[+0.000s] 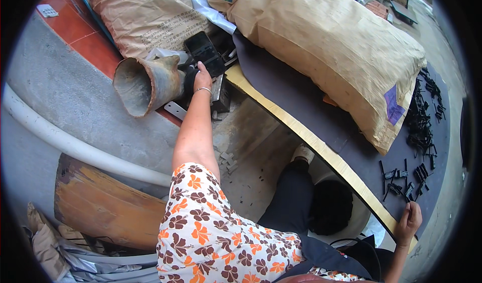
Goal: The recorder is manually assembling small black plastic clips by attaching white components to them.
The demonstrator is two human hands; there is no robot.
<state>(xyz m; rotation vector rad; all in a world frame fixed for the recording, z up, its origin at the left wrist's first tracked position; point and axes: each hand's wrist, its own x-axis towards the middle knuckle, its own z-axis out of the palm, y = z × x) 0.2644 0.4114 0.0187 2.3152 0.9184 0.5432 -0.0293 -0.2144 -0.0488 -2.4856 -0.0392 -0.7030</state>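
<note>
My left hand (pixel 202 78) reaches far forward, its one visible digit lying over the lower edge of a black smartphone (pixel 203 47); the other fingers are hidden. A dark rounded thing (pixel 190 80) touches the hand's left side; its kind is unclear. At the lower right my right hand (pixel 410 220) is closed at the edge of the dark tabletop (pixel 321 117), its fingertips at a small black plastic part (pixel 409 192). Several similar parts (pixel 394 175) lie just beyond it, and a larger pile (pixel 420 117) spreads farther up the table.
A big brown paper sack (pixel 326 52) lies across the table; another sack (pixel 140 14) stands at the far left. Beside my left forearm are a rusty flared pipe (pixel 148 84) and a metal plate (pixel 174 110). A white bucket (pixel 326 182) with dark contents stands below the table edge.
</note>
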